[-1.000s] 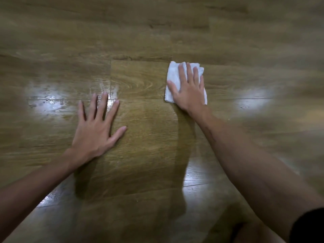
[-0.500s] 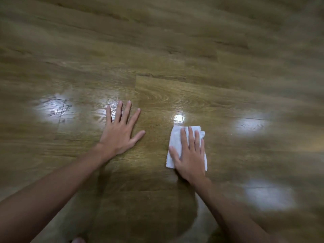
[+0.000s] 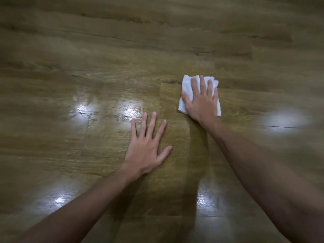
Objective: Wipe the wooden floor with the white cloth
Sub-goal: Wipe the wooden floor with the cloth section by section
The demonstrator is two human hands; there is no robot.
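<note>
Bare brown wooden plank floor (image 3: pixel 105 58) lies open all around both hands; only the flat left hand (image 3: pixel 146 148) lies near the right hand (image 3: pixel 201 102).

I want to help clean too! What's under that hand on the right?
A white cloth lies flat under the right hand, on the wooden floor. The cloth's middle is covered by the hand.

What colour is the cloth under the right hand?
White, plain; the cloth shows in the head view, under the right hand.
</note>
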